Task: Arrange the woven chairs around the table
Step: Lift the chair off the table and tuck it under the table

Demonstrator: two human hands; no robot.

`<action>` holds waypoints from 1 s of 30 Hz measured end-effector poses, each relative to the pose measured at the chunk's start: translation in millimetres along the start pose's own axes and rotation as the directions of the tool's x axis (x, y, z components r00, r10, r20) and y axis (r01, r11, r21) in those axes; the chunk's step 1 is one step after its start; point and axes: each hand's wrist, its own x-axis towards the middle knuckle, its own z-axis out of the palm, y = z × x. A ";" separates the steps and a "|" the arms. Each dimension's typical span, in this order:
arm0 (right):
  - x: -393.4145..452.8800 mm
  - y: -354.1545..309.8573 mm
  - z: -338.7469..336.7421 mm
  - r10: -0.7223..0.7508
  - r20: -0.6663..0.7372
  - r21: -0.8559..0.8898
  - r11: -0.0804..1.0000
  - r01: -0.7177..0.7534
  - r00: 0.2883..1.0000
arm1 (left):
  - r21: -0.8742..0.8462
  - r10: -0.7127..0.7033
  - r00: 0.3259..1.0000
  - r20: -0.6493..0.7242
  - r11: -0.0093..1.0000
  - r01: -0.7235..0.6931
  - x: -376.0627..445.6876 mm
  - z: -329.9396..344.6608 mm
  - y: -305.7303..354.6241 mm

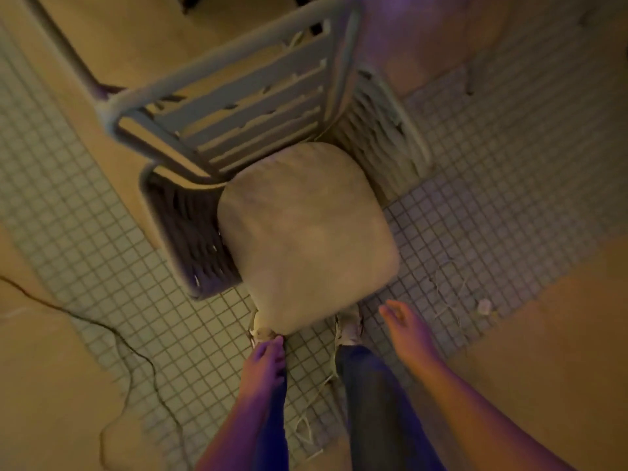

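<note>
Both grips empty; L hand (263,363) near chair cushion (306,236).

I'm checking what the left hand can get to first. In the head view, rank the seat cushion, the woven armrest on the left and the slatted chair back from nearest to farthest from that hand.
1. Seat cushion: its near corner lies at the fingertips of the left hand.
2. Woven armrest: up and left of the hand, beside the cushion.
3. Slatted chair back: beyond the cushion, at the far end.
</note>
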 end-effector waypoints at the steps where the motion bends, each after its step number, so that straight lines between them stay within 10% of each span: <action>1: 7.9 0.0 7.5 -0.009 0.014 -0.005 1.000 0.009 1.000 | -0.037 -0.032 0.999 -0.020 0.999 0.032 7.0 5.4 -5.6; 13: 115.6 40.5 76.1 -0.043 0.093 -0.129 0.990 0.055 0.995 | -0.572 -0.322 0.944 0.074 0.762 0.305 124.0 80.3 -55.8; 19: 195.9 73.0 104.4 0.421 0.141 0.489 0.757 -0.433 0.896 | -0.698 -0.458 0.888 -0.032 0.647 0.309 196.6 103.6 -81.2; 30: 296.6 89.7 88.5 0.529 0.136 0.715 0.533 -0.453 0.838 | -0.815 -0.443 0.892 -0.092 0.548 0.188 277.4 97.7 -86.2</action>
